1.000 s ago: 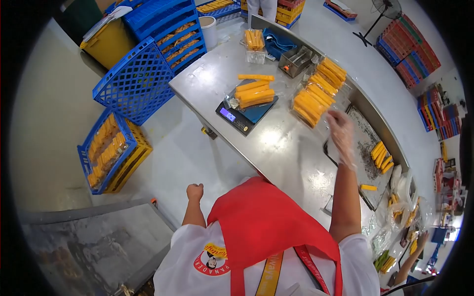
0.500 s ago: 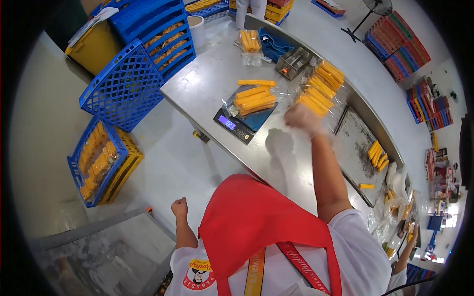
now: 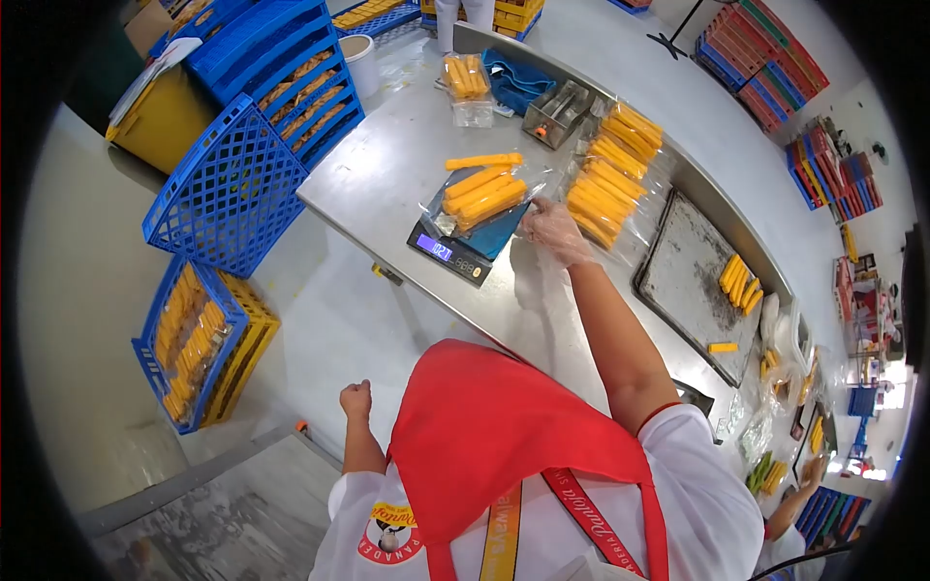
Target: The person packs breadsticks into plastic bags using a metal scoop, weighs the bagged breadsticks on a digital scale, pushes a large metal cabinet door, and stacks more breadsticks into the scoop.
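My right hand, in a clear plastic glove, is beside the right edge of a black digital scale, its thumb and index finger apart near the plastic of a bag. On the scale lies a clear bag of yellow bread sticks, with a loose yellow stick across its far end. The scale's display is lit. Several more bagged yellow sticks lie in a row to the right of my right hand. My left hand hangs low beyond the table edge, curled closed, with nothing visible in it.
A dark baking tray with several yellow sticks lies at the right of the steel table. A metal box and blue cloth sit at the back. Blue crates stand left; a co-worker's hand shows lower right.
My right hand has moved left, from the row of bagged sticks to the scale's right side. My left hand still hangs curled. The view has shifted slightly.
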{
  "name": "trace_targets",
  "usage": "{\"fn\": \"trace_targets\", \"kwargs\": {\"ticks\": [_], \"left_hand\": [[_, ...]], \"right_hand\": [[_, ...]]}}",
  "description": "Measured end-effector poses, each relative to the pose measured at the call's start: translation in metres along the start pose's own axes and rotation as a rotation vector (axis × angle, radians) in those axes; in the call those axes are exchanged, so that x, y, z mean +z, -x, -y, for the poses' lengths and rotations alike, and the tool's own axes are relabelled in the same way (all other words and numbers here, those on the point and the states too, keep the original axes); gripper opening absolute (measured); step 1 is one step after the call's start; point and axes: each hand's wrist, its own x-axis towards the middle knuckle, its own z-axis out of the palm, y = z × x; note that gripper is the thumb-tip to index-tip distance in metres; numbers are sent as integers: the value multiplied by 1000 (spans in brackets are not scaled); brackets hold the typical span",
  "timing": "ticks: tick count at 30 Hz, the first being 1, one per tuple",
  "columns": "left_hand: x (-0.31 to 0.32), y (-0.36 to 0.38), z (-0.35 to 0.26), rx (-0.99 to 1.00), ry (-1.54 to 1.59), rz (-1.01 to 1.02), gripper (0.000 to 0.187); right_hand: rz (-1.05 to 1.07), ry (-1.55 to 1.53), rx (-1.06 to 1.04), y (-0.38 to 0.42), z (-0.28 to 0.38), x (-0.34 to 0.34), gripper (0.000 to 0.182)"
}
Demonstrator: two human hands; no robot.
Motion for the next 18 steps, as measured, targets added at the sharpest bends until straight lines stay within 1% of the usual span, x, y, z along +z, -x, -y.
{"fn": "trace_targets", "kwargs": {"ticks": [2, 3, 4, 5, 6, 8, 9, 11, 12, 14, 16, 18], "left_hand": [[-2, 3, 4, 13, -21, -11, 37], [-5, 8, 4, -35, -2, 17, 37], [-9, 13, 5, -85, 19, 44, 37], [-12, 16, 4, -90, 22, 39, 37], [-13, 18, 6, -86, 4, 28, 37], [-15, 20, 9, -86, -10, 12, 37], [-16, 21, 9, -98, 12, 19, 37], [-16, 23, 10, -115, 38, 24, 37], [-17, 25, 7, -108, 15, 14, 37], [-18, 30, 1, -110, -1, 2, 36], [-18, 34, 0, -99, -16, 7, 38], [-16, 34, 1, -97, -52, 9, 39]], "right_hand": [[-16, 359, -169, 3, 17, -1, 49], [-11, 358, -171, 0, 21, -1, 49], [0, 407, -102, -6, 27, -2, 50], [9, 457, -33, -11, 33, -3, 50], [14, 460, -38, -20, 31, -4, 50], [-92, 643, -188, -36, 22, -6, 46], [-88, 644, -193, -36, 26, -9, 46], [-9, 769, -70, -36, 35, -15, 43], [-4, 773, -73, -34, 29, -16, 43], [-189, 645, -224, -19, 7, -15, 42], [-136, 649, -117, 16, 10, -6, 42], [4, 485, 9, 32, -23, 1, 38]]}}
